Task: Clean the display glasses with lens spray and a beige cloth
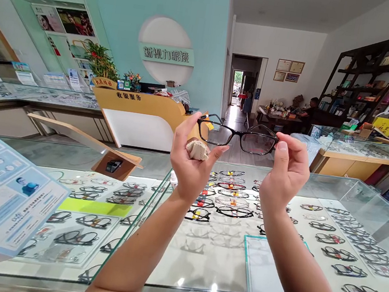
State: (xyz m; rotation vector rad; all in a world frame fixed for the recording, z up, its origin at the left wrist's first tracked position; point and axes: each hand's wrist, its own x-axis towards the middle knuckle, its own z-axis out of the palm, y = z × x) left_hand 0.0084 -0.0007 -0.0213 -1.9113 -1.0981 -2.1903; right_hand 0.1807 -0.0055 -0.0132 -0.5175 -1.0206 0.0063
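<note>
A pair of black-framed glasses (242,134) is held up over the glass counter, its lenses side by side and its temples pointing away. My left hand (192,158) grips the frame's left corner with its fingertips, and a crumpled beige cloth (197,150) is tucked in the same palm. The thumb of that hand is near the lower rim of the left lens. At the frame's right corner, my right hand (286,167) pinches the hinge area between thumb and fingers.
Below is a glass display counter (197,275) with rows of glasses. A blue leaflet (1,190) and a wooden stand with a mirror (115,163) are at left. A person (309,112) sits at a far table.
</note>
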